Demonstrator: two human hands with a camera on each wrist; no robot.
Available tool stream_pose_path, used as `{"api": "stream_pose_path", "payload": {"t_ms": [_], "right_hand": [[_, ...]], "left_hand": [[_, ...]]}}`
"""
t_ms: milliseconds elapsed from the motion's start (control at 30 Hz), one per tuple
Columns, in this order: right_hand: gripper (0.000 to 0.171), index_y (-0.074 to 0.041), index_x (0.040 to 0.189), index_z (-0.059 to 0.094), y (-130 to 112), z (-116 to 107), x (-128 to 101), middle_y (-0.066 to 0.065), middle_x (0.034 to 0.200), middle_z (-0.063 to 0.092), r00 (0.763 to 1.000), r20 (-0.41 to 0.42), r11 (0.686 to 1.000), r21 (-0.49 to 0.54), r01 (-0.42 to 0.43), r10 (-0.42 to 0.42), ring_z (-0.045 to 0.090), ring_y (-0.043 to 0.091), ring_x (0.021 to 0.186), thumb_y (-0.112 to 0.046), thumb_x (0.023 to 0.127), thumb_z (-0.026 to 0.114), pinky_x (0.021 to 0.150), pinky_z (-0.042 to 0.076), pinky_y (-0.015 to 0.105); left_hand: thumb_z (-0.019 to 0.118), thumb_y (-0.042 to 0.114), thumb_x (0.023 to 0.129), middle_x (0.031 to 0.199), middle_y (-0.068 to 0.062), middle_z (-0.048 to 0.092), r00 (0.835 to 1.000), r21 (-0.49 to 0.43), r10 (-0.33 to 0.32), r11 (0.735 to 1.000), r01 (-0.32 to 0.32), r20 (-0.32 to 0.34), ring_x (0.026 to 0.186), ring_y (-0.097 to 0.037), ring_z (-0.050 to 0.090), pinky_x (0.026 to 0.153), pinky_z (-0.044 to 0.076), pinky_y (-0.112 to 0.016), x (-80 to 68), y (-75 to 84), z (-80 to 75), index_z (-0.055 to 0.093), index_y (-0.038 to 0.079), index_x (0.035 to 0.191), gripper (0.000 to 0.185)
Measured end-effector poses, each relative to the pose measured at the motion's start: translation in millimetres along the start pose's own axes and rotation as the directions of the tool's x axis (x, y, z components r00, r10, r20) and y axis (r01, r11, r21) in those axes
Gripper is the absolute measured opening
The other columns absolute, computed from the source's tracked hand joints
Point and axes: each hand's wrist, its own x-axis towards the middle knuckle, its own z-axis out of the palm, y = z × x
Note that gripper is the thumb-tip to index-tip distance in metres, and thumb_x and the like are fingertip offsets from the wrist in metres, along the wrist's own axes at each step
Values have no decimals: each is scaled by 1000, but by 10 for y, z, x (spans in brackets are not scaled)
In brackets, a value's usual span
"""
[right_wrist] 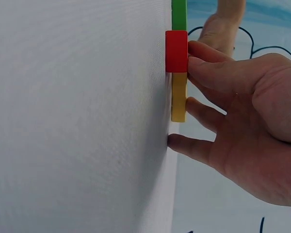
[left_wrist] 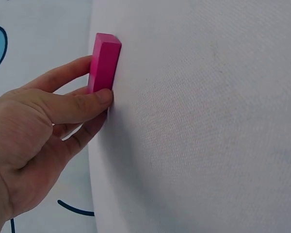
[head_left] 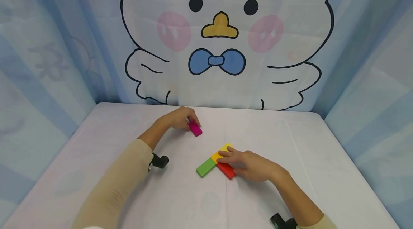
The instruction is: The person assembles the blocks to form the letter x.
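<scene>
In the left wrist view a magenta block (left_wrist: 104, 63) is pinched between the thumb and fingers of my left hand (left_wrist: 48, 109). The same block (head_left: 196, 129) shows close over the far part of the table in the head view. My right hand (head_left: 251, 164) rests its spread fingers over a red block (head_left: 226, 171) and a yellow piece (right_wrist: 179, 97). A green block (head_left: 205, 168) extends from the yellow toward the near left, and the red one runs off their junction toward the near right. The right thumb is at the red block's surface; the fingers partly cover the yellow.
A white cloth covers the table (head_left: 155, 200). Behind it hangs a curtain (head_left: 219, 89) with a cartoon bird, and blue curtains (head_left: 42, 60) enclose both sides. Dark camera mounts sit at the left wrist (head_left: 159, 161) and right wrist (head_left: 284, 222).
</scene>
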Motion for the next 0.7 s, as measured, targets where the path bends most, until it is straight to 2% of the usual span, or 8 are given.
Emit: {"api": "stream_pose_path", "payload": {"t_ms": [433, 700], "right_hand": [[56, -26, 151, 58, -4, 0, 1, -4, 166, 42, 1000, 1, 1000, 8, 2, -2, 23, 31, 161, -3, 100, 64, 123, 31, 61], [55, -26, 150, 58, 7, -2, -3, -3, 166, 42, 1000, -6, 1000, -6, 15, -15, 24, 32, 160, -2, 100, 63, 123, 30, 61]], "left_hand": [[77, -1, 89, 114, -2, 68, 999, 5, -36, 999, 36, 13, 109, -21, 58, 89, 56, -30, -61, 10, -23, 81, 24, 118, 38], [79, 2, 89, 116, -1, 68, 1000, -24, -23, 999, 24, 21, 110, -20, 60, 89, 56, -30, -93, -5, 13, 81, 24, 117, 37]]}}
